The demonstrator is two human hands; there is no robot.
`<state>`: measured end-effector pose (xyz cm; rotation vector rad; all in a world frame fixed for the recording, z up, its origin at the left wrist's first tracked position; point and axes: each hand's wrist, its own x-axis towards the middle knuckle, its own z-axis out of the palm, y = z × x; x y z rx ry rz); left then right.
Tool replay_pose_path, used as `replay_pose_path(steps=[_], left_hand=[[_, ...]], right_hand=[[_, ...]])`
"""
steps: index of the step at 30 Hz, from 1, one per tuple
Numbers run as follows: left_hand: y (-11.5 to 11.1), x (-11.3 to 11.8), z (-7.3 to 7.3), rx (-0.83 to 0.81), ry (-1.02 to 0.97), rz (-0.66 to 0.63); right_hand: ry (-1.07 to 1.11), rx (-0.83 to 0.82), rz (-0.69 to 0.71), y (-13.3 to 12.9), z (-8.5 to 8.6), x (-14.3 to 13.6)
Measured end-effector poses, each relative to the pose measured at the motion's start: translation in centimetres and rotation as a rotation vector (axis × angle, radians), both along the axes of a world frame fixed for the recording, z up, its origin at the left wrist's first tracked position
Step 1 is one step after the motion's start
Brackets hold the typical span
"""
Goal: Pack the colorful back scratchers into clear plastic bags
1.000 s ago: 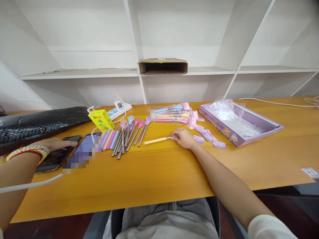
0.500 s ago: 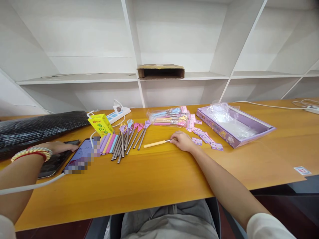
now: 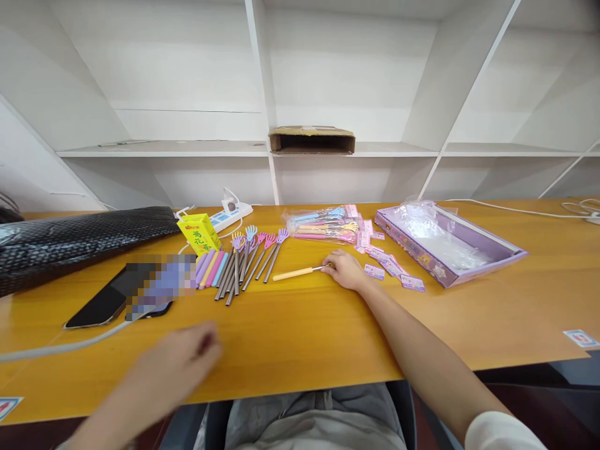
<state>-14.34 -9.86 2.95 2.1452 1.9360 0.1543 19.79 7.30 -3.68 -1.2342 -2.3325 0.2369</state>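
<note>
My right hand (image 3: 344, 270) rests on the table (image 3: 300, 337), fingertips pinched on the metal end of the yellow-handled scratcher (image 3: 295, 273), which lies flat beside the fanned bunch of scratchers (image 3: 244, 262). It looks light, thin and stiff; the steel is likely slick, so the soft handle is the better grip. My left hand (image 3: 175, 362) hovers blurred near the table edge, loosely curled, holding nothing.
</note>
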Motion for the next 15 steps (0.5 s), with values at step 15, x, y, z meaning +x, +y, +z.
replay_pose_path(steps=[15], left_hand=[[12.9, 13.0, -4.2, 0.646, 0.103, -0.429]], right_hand=[[0.194, 0.216, 0.039, -0.7, 0.5, 0.1]])
